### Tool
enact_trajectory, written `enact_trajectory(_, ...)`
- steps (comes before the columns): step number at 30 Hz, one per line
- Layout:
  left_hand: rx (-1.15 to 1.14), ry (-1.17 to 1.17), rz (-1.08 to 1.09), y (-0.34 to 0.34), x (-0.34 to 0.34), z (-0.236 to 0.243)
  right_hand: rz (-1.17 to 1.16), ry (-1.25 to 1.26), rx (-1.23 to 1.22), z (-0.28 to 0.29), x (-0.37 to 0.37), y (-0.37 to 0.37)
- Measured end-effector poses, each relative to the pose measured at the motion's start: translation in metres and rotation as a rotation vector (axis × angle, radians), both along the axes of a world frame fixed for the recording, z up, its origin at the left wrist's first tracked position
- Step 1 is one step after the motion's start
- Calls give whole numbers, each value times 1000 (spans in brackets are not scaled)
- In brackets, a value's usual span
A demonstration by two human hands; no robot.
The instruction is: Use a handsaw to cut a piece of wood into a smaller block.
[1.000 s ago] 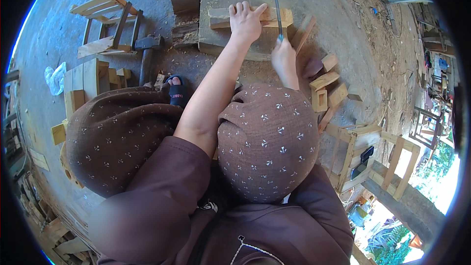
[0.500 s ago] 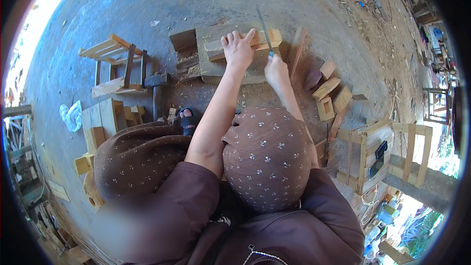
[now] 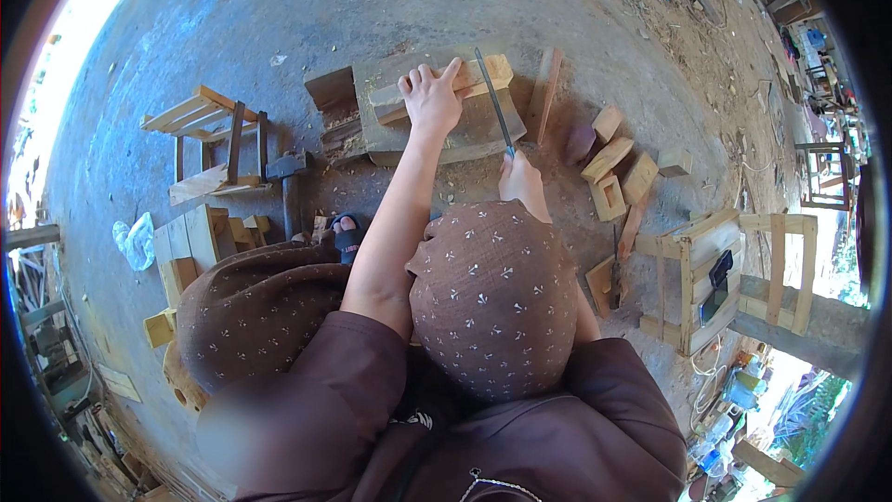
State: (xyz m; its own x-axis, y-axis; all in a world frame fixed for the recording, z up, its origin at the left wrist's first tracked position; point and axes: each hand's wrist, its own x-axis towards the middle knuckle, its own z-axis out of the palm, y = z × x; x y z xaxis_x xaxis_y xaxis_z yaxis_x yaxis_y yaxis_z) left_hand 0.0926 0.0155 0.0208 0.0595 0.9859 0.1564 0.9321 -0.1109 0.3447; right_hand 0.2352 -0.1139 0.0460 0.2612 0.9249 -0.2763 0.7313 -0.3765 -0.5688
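A long pale wooden block (image 3: 476,80) lies across a low, wide wooden base (image 3: 446,144) on the floor in front of me. My left hand (image 3: 433,100) grips the block from above near its middle, fingers bent over the far side and thumb pointing right. In my right hand (image 3: 522,181) is the blue handle of a tool with a long, narrow dark blade (image 3: 496,110); I cannot tell whether it is a saw or a file. The blade slants across the block's right part, its tip just past the far edge. My right knee partly hides the right forearm.
Left of the base lie a dark wood chunk (image 3: 332,88) and a hammer (image 3: 289,167), near a small slatted wooden stool (image 3: 232,139). On the right are a leaning board (image 3: 544,98) and several cut blocks (image 3: 609,161). A wooden frame (image 3: 688,293) bears a phone (image 3: 719,270).
My right hand has drawn the tool back toward me, so the blade's tip is now much nearer the block. My left hand stays on the block. The whole view has shifted slightly.
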Motion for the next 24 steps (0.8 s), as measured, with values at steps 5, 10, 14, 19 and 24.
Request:
enact_trajectory(5, -8, -15, -5, -2, -3, 0, 8, -7, 24, -6, -2, -3)
enact_trajectory(10, 82, -14, 15, -4, -2, -5, 16, -31, 34, -2, -5, -4)
enact_trajectory(14, 107, -6, 16, -4, -2, -6, 5, -48, 8, 3, -8, -3)
enact_trajectory(19, 96, -13, 0, -1, -2, -7, -15, -38, 4, 9, -8, 0)
enact_trajectory(24, 95, 24, 16, -3, -9, -8, 74, -20, 135, -11, -13, 42)
